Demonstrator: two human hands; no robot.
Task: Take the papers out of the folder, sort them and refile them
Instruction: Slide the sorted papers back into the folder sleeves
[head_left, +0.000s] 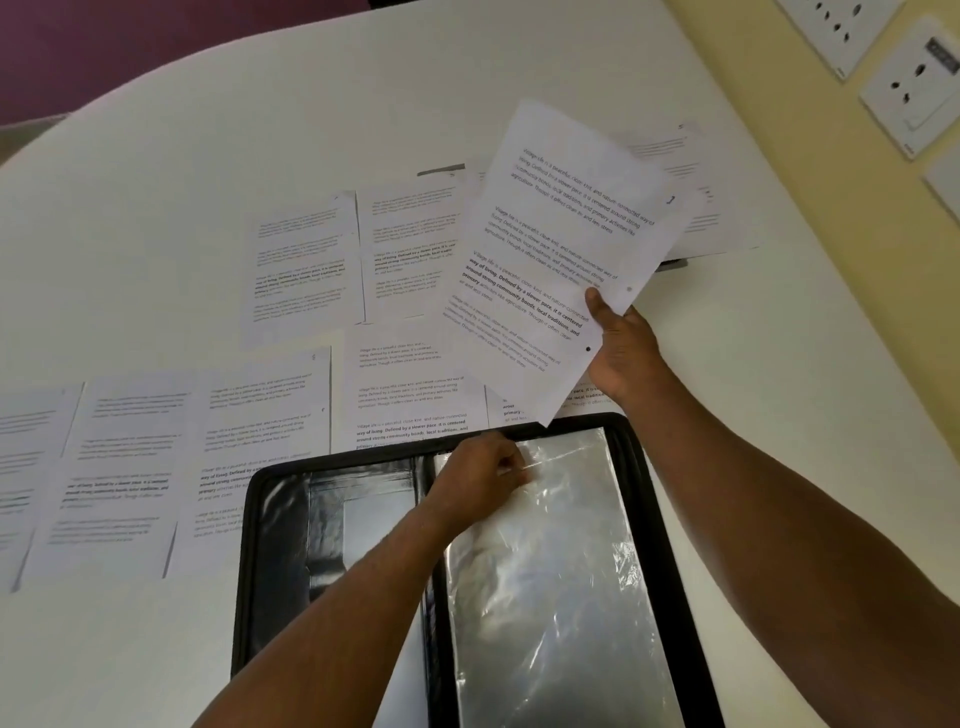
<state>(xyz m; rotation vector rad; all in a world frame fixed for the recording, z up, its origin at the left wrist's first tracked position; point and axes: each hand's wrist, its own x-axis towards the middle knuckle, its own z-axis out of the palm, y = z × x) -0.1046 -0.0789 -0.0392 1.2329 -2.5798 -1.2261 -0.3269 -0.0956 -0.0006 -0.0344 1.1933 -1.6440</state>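
Note:
An open black folder (249, 545) lies at the near edge of the white table, with clear plastic sleeves (561, 561) on its right half. My left hand (480, 475) pinches the top edge of the uppermost sleeve. My right hand (621, 348) holds a printed sheet (556, 249) by its lower right edge, tilted in the air above the folder's far right corner. Several other printed sheets (301, 260) lie spread flat on the table beyond and to the left of the folder.
The white table (208, 130) has a curved far edge. A yellow wall with white power sockets (914, 83) runs along the right. More sheets (696, 208) lie at the far right, partly behind the held sheet.

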